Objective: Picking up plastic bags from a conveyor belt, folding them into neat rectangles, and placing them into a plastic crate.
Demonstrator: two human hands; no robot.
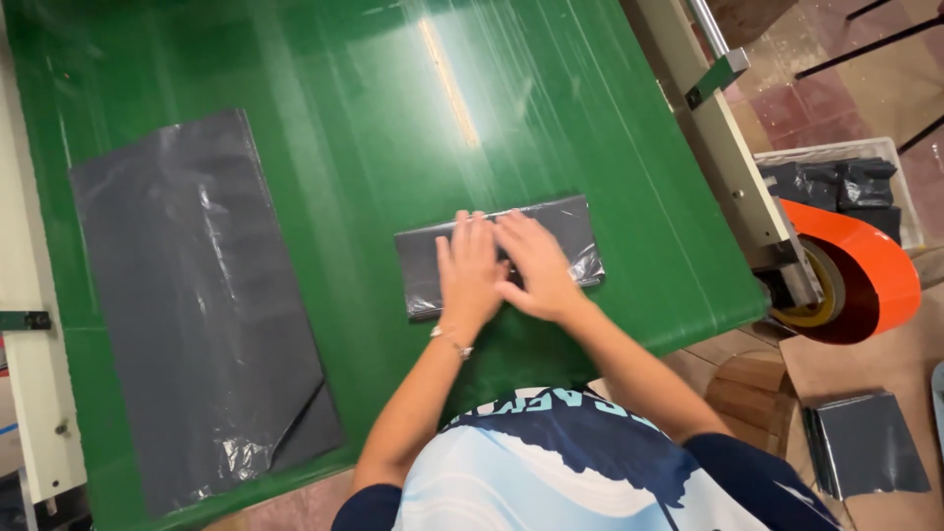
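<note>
Here your left hand (469, 269) and right hand (536, 264) lie flat, fingers spread and unclenched, pressing a folded grey plastic bag (500, 254) against the green table (374, 118). A larger grey bag (202, 305) lies unfolded well apart to the left.

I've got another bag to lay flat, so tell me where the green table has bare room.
Widest bare stretch: the far part of the green table, beyond the folded grey bag. A bare strip also runs between the flat grey bag and the folded one. Crowded: mid-table, where left hand and right hand press the folded bag.
</note>
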